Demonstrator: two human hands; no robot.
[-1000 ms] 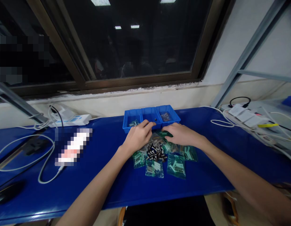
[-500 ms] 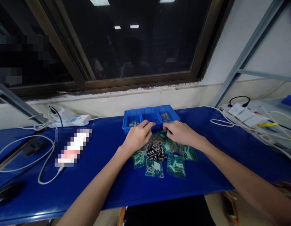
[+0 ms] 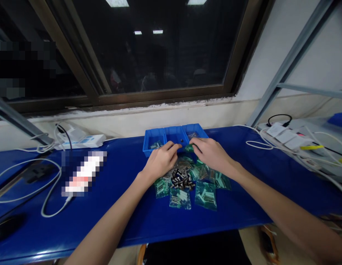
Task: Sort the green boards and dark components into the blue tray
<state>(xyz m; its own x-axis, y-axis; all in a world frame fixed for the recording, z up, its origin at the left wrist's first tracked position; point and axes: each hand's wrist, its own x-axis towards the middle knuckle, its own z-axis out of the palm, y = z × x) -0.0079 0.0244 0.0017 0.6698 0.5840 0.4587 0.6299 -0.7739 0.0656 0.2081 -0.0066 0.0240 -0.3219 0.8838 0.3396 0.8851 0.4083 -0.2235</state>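
Observation:
My left hand point(image 3: 162, 159) is over the left of the pile, at the front of the blue three-part bin point(image 3: 147, 150). Its fingers are curled together, and whatever they may hold is hidden. A small green plastic bag point(image 3: 189, 148) sits between the thumb and fingers of my right hand point(image 3: 208, 151), in front of the bin's right part. Below the hands are loose dark metal pieces point(image 3: 182, 180), ringed by several green bags of small parts point(image 3: 205, 195). The bin's left part has a bag of parts point(image 3: 157, 144); one small dark piece point(image 3: 182, 140) shows in the middle part.
The blue tabletop point(image 3: 143, 221) runs along a wall under a window. White power strips with cables point(image 3: 90, 141) lie at the back left, and white chargers with cables point(image 3: 287, 137) at the right. A black mouse point(image 3: 7, 226) lies at the left edge.
My right hand has moved slightly up and left, towards the bin, and the green bag in its fingers shows more clearly. My left hand has hardly moved.

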